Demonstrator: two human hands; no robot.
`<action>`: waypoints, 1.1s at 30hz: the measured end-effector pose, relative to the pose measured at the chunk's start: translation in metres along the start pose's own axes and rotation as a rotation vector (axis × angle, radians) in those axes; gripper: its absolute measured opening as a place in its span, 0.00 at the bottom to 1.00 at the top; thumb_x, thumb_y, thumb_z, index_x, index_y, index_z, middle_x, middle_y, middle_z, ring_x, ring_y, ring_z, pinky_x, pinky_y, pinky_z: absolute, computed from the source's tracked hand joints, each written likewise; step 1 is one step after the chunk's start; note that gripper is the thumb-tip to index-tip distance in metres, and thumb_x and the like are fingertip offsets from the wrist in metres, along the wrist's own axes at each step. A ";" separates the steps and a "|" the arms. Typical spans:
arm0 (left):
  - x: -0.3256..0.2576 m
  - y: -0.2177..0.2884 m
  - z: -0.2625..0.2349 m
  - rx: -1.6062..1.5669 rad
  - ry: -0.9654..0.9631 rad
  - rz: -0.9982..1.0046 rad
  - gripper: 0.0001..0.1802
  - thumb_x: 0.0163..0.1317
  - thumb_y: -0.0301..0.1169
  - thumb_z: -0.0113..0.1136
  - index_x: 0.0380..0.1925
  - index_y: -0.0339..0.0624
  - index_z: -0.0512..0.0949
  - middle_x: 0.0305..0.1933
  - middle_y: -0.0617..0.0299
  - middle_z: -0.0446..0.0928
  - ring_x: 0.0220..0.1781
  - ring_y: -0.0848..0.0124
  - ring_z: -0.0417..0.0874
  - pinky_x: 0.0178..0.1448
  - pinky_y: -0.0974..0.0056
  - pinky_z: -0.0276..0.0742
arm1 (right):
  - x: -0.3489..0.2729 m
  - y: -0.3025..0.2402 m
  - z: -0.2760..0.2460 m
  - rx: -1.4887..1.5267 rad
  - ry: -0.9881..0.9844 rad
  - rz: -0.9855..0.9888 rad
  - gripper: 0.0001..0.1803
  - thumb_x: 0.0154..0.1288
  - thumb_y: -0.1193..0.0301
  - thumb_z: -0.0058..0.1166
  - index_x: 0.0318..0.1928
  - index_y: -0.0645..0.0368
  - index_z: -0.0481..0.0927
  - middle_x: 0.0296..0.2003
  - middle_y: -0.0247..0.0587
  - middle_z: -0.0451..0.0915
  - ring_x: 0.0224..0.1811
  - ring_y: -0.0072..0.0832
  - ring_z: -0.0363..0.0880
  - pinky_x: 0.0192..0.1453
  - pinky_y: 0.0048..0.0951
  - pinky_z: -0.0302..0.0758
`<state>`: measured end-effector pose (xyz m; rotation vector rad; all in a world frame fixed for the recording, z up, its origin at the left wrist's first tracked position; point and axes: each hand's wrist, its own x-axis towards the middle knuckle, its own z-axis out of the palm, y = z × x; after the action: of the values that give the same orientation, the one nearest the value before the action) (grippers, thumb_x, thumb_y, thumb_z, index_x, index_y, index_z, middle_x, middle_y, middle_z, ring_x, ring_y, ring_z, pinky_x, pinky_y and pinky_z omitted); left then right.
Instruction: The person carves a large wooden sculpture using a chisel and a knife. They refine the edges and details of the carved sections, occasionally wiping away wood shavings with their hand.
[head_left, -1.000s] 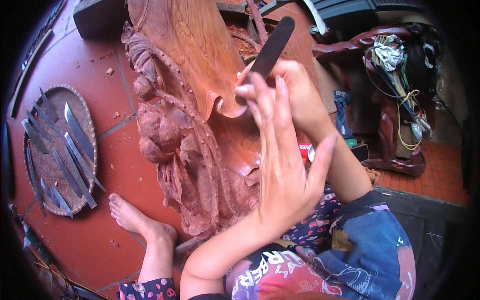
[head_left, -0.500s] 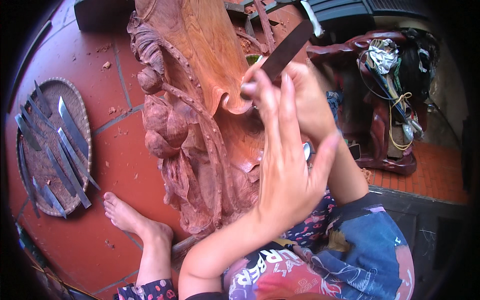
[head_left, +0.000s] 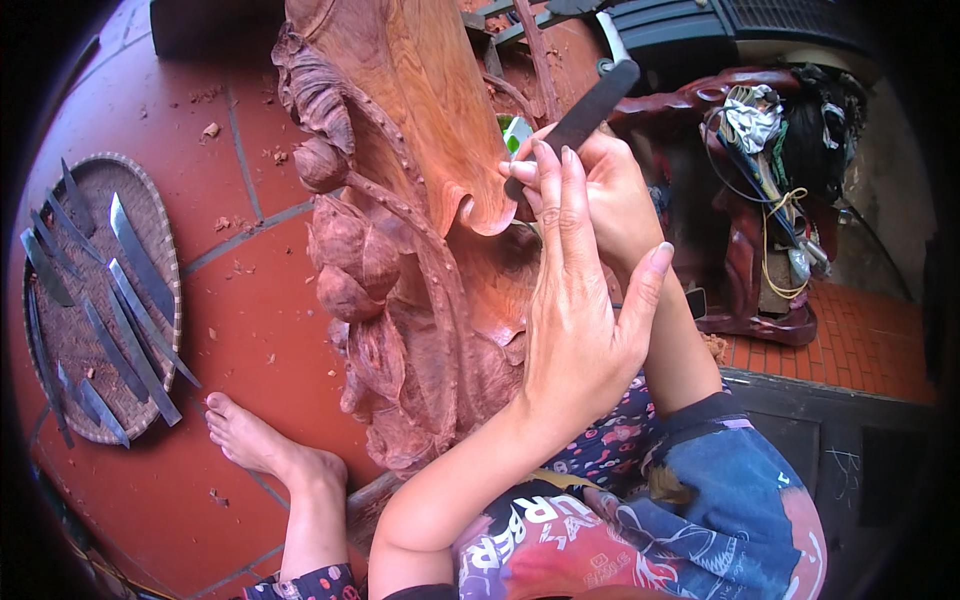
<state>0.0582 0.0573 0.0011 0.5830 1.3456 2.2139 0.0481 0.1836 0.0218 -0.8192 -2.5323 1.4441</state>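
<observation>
A large reddish-brown wood carving (head_left: 440, 290) with lotus buds, a twisting stem and curled edges rises between my legs. My right hand (head_left: 615, 185) is closed round a dark, flat carving blade (head_left: 590, 108), held aslant with its rounded end up and to the right. The blade's lower end is beside the curled lip of the carving; whether it touches the wood, I cannot tell. My left hand (head_left: 580, 310) lies across in front of the right, fingers stretched and thumb apart. Its fingertips rest at the blade near the right hand's fingers.
On the left, a round woven tray (head_left: 165, 215) bears several bare metal blades, some poking past its rim. My bare foot (head_left: 250, 435) is beside it on red tiles scattered with shavings. A dark red wooden stand (head_left: 740, 250) with cords and cloth (head_left: 752, 118) is at right.
The blade and both hands have shifted slightly right, the blade's upper end also lower. The carving appears slightly further right in view. My grip is unchanged.
</observation>
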 end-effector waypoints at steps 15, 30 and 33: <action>-0.005 0.004 -0.004 0.064 -0.067 -0.041 0.47 0.70 0.41 0.58 0.76 0.27 0.44 0.80 0.30 0.36 0.82 0.35 0.38 0.81 0.45 0.43 | -0.013 -0.006 0.005 -0.071 0.051 -0.001 0.07 0.62 0.75 0.66 0.39 0.65 0.85 0.30 0.33 0.85 0.33 0.17 0.80 0.38 0.24 0.77; -0.018 0.029 0.019 -0.203 -0.124 -0.001 0.45 0.59 0.35 0.69 0.75 0.47 0.57 0.82 0.41 0.41 0.74 0.14 0.36 0.72 0.20 0.43 | -0.010 -0.035 -0.039 -0.194 -0.152 0.026 0.06 0.63 0.75 0.60 0.32 0.66 0.81 0.41 0.47 0.84 0.39 0.32 0.84 0.47 0.31 0.79; -0.015 0.029 0.009 -0.192 -0.142 -0.031 0.45 0.61 0.37 0.67 0.76 0.48 0.55 0.81 0.36 0.38 0.73 0.12 0.34 0.69 0.16 0.38 | -0.012 -0.027 -0.027 -0.266 -0.151 0.059 0.08 0.63 0.72 0.62 0.35 0.66 0.82 0.42 0.50 0.83 0.44 0.36 0.84 0.49 0.34 0.78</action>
<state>0.0703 0.0429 0.0298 0.6304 1.0507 2.2001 0.0573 0.1871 0.0601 -0.8579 -2.8825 1.2446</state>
